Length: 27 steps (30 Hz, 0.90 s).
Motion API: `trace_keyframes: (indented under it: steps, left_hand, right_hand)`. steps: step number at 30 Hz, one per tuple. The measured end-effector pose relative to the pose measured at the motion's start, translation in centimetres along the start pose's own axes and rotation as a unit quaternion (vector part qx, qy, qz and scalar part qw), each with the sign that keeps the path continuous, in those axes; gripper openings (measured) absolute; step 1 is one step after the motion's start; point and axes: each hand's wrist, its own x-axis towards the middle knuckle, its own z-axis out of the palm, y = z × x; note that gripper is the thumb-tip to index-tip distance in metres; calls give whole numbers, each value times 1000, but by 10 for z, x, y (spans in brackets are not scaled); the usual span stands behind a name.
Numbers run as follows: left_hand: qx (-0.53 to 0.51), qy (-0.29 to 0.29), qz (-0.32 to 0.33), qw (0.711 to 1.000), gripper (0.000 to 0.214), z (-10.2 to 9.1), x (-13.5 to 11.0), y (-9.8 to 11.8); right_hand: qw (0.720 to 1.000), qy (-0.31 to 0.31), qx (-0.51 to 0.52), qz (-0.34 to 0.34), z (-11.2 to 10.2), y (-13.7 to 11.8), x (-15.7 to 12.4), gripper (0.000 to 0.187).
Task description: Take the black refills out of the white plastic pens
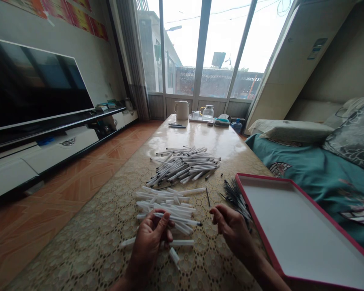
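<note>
1. Head view: the left hand [153, 232] holds a white pen [186, 220] between thumb and fingers, its black tip pointing right, over the pile of white tubes [166, 202].
2. Right hand [232, 224], apart from that tip: its fingers are curled; whether they pinch the dark rod [208, 197] at their ends, one cannot tell.
3. Grip: a light hold behind the tip should steady the pen without covering its end.
4. Alignment: two ends probably meet best in one straight line, as thin rods may bend.
5. Layout: tipped pens [185, 165] lie beyond the tubes, dark rods [235, 198] just beside the pink-rimmed tray [306, 234]; separate piles make picking easier.
</note>
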Motion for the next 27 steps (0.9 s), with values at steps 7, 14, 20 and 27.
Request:
trace_keyframes:
  steps: [7, 14, 20, 27]
  left_hand:
    - [-6, -21, -2, 1000, 39, -3, -1, -2]
    - [-28, -55, -45, 997, 37, -4, 0, -3]
    - [-10, -41, -40, 998, 39, -1, -2, -1]
    - [-16, -35, -29, 999, 42, 0, 0, -5]
  right_hand:
    - [970, -159, 184, 27, 28, -3, -13, 44]
    - [953, -169, 242, 72, 31, -3, -13, 46]
    - [955, -133, 253, 76, 32, -3, -18, 36]
    - [987, -76, 142, -8, 32, -5, -16, 32]
